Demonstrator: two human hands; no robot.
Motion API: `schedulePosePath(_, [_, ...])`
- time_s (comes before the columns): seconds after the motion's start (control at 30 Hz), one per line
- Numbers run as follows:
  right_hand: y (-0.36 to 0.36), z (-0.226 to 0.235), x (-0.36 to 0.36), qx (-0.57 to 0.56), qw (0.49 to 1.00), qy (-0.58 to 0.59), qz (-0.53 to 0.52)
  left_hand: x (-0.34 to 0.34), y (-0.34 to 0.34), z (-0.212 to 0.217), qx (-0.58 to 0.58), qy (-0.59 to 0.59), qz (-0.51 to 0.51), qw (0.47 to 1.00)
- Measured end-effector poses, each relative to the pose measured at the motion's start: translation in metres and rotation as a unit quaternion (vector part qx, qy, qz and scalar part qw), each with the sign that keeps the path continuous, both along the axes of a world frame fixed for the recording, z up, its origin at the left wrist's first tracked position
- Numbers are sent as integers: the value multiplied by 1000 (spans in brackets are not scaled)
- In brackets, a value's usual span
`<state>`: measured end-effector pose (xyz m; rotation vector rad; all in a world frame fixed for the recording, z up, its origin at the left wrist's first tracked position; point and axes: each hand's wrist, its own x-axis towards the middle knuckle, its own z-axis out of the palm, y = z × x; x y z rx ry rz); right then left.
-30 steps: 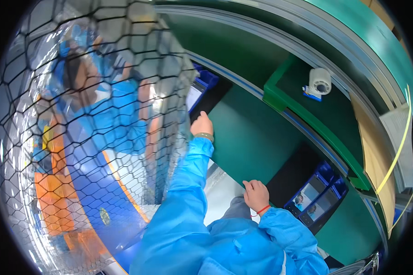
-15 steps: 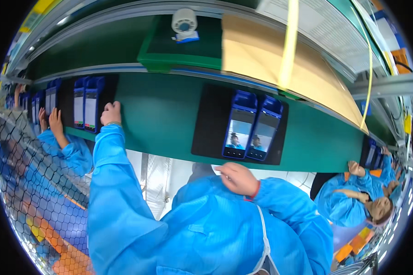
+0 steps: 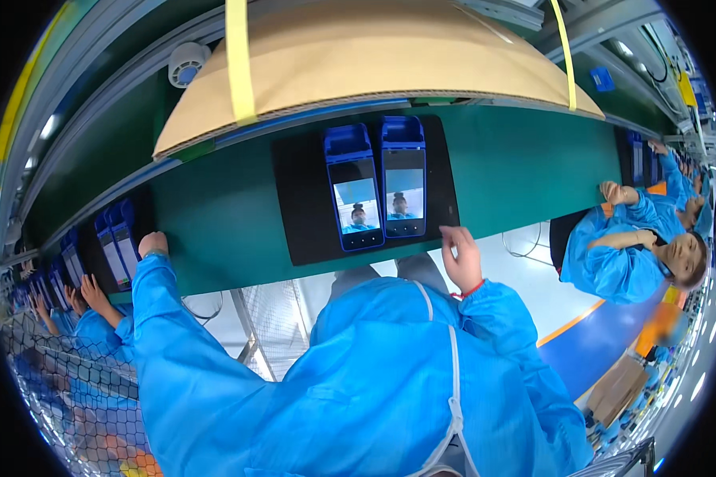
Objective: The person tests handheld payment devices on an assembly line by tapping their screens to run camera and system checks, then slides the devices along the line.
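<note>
An electronics assembly line: green conveyor belt [image 3: 215,230], blue handheld devices [image 3: 378,187] on black trays [image 3: 302,183], blue-smocked workers [image 3: 620,250].

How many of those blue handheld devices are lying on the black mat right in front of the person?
2. The left device and the right device lie side by side mid-mat. The right hand is at the mat's near edge. More devices sit on neighbouring mats.

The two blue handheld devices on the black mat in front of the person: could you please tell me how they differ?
The left blue device tilts slightly; the right blue device lies straighter. The right hand is nearer the right device, at the black mat edge; the left device is farther from it. Both lie face up, screens lit, side by side.
</note>
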<state>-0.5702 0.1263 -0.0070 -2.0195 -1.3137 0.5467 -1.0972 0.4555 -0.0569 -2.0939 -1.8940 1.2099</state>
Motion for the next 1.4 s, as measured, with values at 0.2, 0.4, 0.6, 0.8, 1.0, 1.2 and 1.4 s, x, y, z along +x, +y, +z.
schedulePosePath(0.2, [11, -20, 4, -6, 1000, 18, -10, 44, -12, 1, -2, -38, -60, 997])
schedulePosePath(0.4, [17, -27, 4, -22, 999, 13, -29, 131, -48, 6, -2, -88, -106, 990])
schedulePosePath(0.6, [26, -7, -12, 50, 998, -24, 9, 197, -86, 12, 9, -170, -76, 982])
schedulePosePath(0.8, [62, 24, -82, 107, 967, 69, 222, 190, -100, 72, 162, -531, -2, 832])
schedulePosePath(1.0, [85, 34, -148, -5, 904, 104, 415, -44, -68, 16, 625, -387, 296, 610])
schedulePosePath(1.2, [81, 36, -145, -50, 911, 91, 399, -65, -63, -24, 515, -540, 332, 577])
schedulePosePath(1.4, [116, 42, -182, 20, 913, 28, 406, -25, -76, -5, 547, -625, 275, 484])
